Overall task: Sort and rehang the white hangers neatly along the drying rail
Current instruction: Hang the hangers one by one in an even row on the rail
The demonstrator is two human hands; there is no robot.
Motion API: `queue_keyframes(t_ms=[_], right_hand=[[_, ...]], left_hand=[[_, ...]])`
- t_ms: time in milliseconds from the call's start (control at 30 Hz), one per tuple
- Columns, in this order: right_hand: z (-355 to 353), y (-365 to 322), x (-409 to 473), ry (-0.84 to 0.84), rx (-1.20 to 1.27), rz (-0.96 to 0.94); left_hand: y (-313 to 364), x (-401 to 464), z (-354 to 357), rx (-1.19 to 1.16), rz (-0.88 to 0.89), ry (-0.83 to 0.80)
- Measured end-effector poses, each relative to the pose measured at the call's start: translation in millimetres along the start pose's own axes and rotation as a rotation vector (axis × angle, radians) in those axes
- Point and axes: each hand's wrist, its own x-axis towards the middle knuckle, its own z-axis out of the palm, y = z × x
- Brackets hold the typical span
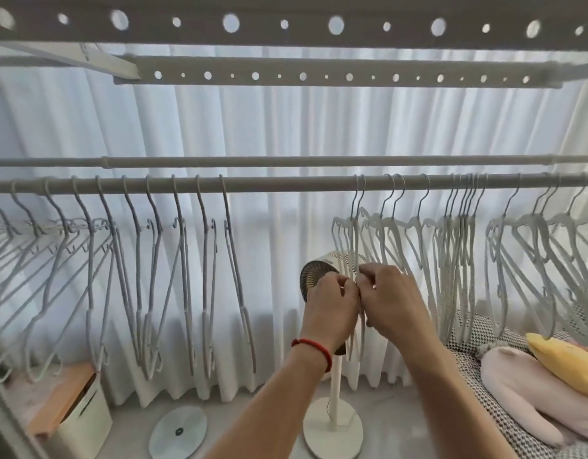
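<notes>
A grey drying rail (286, 183) runs across the view. Several white hangers (183, 276) hang evenly spaced on its left half. On the right half more white hangers (458, 260) hang bunched and tangled. A bare gap of rail lies between the two groups. Two hangers (358, 207) hook on the rail at the left end of the right group. My left hand (330, 306), with a red string on its wrist, and my right hand (390, 299) meet below them, both pinching the lower parts of these hangers.
A second rail (286, 161) runs just above and behind. Two perforated bars (286, 26) hang overhead. A white curtain fills the background. A standing fan (332, 422) is behind my hands, a round scale (178, 432) on the floor, a box at lower left, cushions at right.
</notes>
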Motion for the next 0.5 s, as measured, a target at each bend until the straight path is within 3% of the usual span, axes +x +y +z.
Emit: queue_keyframes(t_ms=[167, 500], right_hand=[[15.4, -8.9, 4.1, -0.040, 0.232, 0.020], [51.0, -23.6, 1.7, -0.062, 0.334, -0.027]], left_hand=[[-2.1, -9.2, -14.7, -0.036, -0.039, 0.135], [-32.0, -15.6, -43.7, -0.069, -0.099, 0.400]])
